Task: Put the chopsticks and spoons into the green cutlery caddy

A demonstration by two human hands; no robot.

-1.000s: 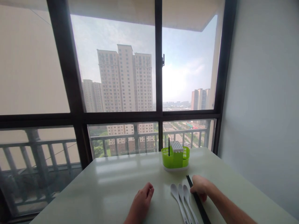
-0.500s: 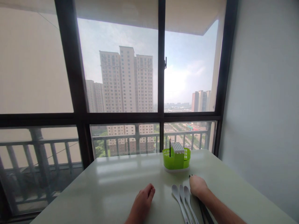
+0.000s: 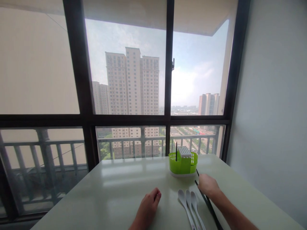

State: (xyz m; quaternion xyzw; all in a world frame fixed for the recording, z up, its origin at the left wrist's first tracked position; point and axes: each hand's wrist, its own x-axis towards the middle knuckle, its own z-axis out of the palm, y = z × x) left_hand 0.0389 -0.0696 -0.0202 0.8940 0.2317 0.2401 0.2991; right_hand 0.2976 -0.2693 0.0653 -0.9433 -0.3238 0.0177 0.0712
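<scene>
My right hand [image 3: 207,186] is closed over black chopsticks [image 3: 212,209] on the pale table [image 3: 120,191]. One stick's tip pokes out past my fingers toward the green cutlery caddy [image 3: 183,163], the other tip lies just left of my knuckles. The caddy has a white slotted insert and one black chopstick [image 3: 176,151] standing upright in its left compartment. Three white spoons [image 3: 190,204] lie side by side just left of my right hand. My left hand [image 3: 148,206] rests on the table with curled fingers, holding nothing.
A large dark-framed window [image 3: 168,118] stands right behind the table's far edge, with a balcony railing and tall buildings outside. A plain white wall [image 3: 275,111] runs along the table's right side.
My right hand has slid forward toward the caddy with the chopsticks, and one stick's tip now reaches near the caddy's base. My left hand has stayed in place.
</scene>
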